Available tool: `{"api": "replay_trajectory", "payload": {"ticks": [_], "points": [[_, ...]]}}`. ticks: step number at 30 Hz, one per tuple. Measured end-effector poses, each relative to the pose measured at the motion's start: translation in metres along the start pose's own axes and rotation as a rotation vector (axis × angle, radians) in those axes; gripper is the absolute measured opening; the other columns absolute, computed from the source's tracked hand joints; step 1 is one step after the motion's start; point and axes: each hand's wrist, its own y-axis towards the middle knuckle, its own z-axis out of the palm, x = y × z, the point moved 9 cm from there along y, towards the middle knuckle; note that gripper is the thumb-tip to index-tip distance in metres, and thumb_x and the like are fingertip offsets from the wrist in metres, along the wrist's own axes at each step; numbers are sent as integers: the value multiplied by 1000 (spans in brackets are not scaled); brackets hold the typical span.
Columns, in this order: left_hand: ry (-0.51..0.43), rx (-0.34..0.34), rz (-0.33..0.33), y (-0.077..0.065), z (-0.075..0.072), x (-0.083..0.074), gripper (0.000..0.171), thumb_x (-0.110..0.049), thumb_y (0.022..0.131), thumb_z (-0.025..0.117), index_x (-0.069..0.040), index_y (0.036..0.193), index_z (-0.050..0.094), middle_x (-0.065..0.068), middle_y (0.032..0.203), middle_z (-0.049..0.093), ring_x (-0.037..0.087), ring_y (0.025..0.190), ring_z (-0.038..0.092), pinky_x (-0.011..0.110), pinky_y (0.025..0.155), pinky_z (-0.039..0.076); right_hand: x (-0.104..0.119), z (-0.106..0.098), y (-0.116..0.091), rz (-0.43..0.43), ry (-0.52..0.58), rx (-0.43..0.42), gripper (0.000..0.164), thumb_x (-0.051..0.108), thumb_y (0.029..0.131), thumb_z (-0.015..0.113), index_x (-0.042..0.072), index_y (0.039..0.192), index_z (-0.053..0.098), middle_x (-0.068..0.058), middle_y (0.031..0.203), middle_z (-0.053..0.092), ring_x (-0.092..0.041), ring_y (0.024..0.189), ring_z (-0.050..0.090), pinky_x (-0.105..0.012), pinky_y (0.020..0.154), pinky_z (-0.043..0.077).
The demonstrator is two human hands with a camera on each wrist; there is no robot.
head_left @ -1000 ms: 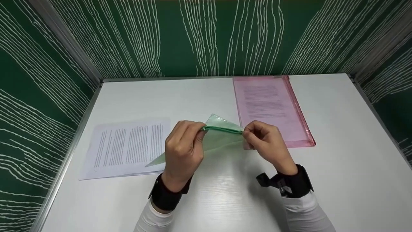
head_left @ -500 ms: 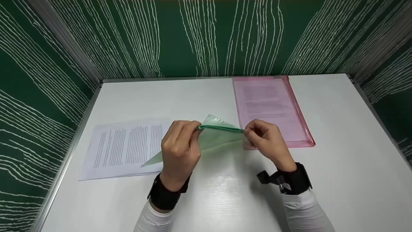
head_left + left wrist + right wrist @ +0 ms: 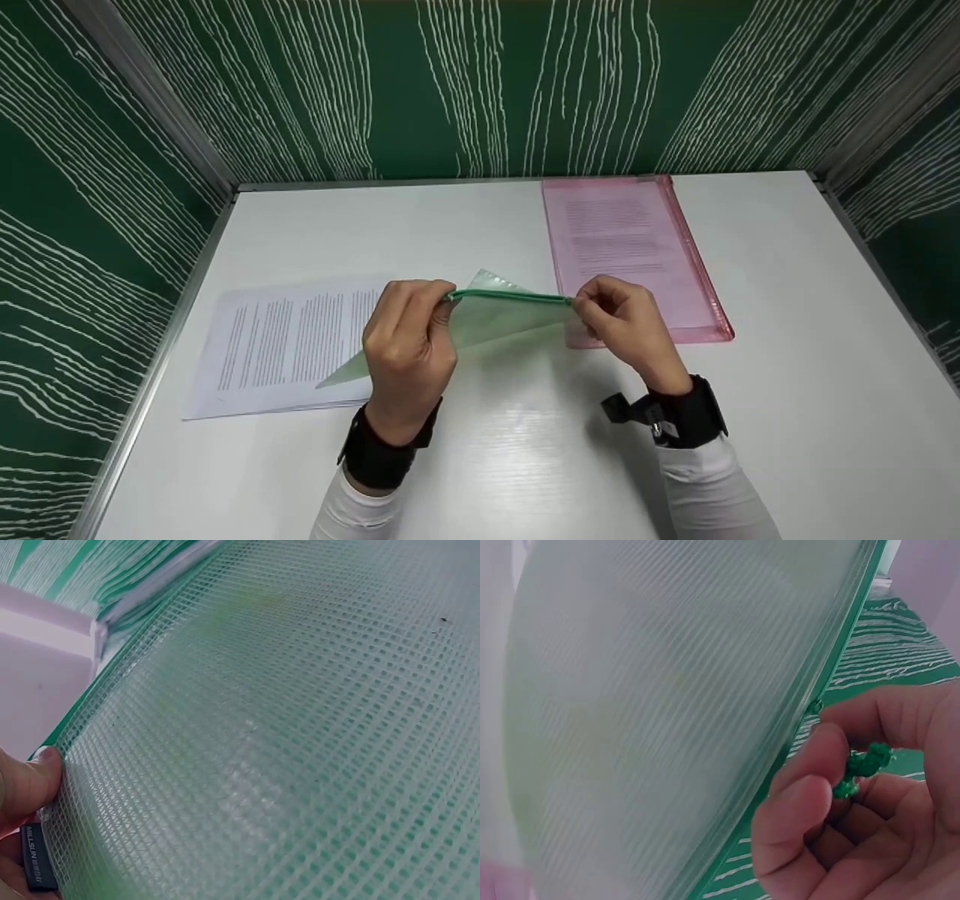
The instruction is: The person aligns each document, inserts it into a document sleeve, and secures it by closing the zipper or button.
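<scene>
A translucent green mesh zipper pouch [image 3: 499, 322] is held up over the middle of the table, its zipper edge running between my hands. My left hand [image 3: 409, 345] pinches that edge at its left end. In the left wrist view the thumb [image 3: 34, 776] presses on the mesh beside a dark fabric label [image 3: 37, 855]. Curled fingers of my right hand [image 3: 630, 319] pinch the zipper's right part. A green knotted cord pull [image 3: 866, 763] pokes out between those fingers in the right wrist view. Whether the zipper stands parted cannot be told.
Printed sheets [image 3: 277, 337] lie at the left, partly beneath the pouch's lower corner. A pink zipper pouch [image 3: 622, 240] with a printed page inside lies at the back right. Green walls [image 3: 420, 90] with white lines border the white table [image 3: 510, 465].
My left hand has moved left with the green pouch. My right hand has shifted only slightly right and up, and a longer stretch of zipper shows between the hands.
</scene>
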Motion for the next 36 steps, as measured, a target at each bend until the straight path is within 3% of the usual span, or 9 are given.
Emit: {"api": "replay_trajectory", "payload": {"ticks": [13, 23, 36], "points": [[11, 3, 2, -1, 0, 2, 9, -5, 96, 69, 4, 92, 70, 13, 81, 62, 24, 72, 60, 34, 63, 53, -2, -2, 1, -15, 16, -1, 16, -8, 96, 61, -1, 82, 65, -4, 65, 53, -9, 55, 47, -21, 51, 38], [28, -71, -13, 1, -14, 6, 10, -4, 97, 69, 4, 90, 70, 13, 80, 63, 24, 70, 59, 34, 62, 50, -10, -8, 3, 14, -11, -5, 13, -6, 97, 61, -2, 85, 66, -5, 65, 54, -9, 56, 48, -21, 51, 38], [32, -85, -19, 3, -16, 7, 16, -9, 100, 66, 4, 90, 70, 13, 79, 62, 25, 71, 59, 33, 63, 50, -13, -11, 4, 35, -13, -1, 13, -5, 96, 61, -2, 84, 65, -5, 65, 54, -10, 56, 49, -21, 50, 38]]}}
